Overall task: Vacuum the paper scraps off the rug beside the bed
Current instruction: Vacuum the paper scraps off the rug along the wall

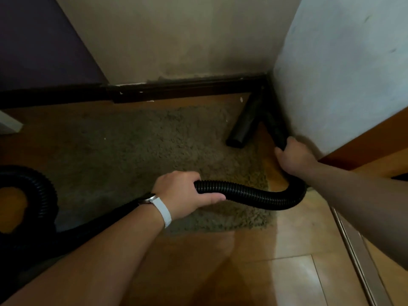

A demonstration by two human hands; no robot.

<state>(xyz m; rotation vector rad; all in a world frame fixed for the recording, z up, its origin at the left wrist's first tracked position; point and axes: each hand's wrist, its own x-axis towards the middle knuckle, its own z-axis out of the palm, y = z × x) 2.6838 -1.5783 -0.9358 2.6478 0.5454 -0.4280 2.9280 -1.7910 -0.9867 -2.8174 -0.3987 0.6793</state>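
Mid-sweep by the look of it, working the far right corner of the rug [132,146]. Clamping the ribbed black hose [254,195] in the left hand [185,193], fingers curled over the top and thumb underneath, right above the rug's near right part. Grasping the rigid black wand [276,127] in the right hand [291,154], just off the rug's right edge, tip aimed into the wall corner past the rug's far right end. Skirting a second black tube [240,127], open end resting on the rug's right edge; hard to say whether joined to the wand or loose. Spotting one white paper scrap [241,99] on the wooden floor [287,250] just beyond the rug's far edge, and a tiny pale speck [104,138] on the pile left of the rug's middle. Judging from so little showing on the pile, probably late in the job. Next, most likely: drawing the wand tip out of the corner and across to that scrap, then over to the speck, holding the mouth low to the pile and feeding slack with the left hand to spare the tight bend off the rug's right edge from kinking.
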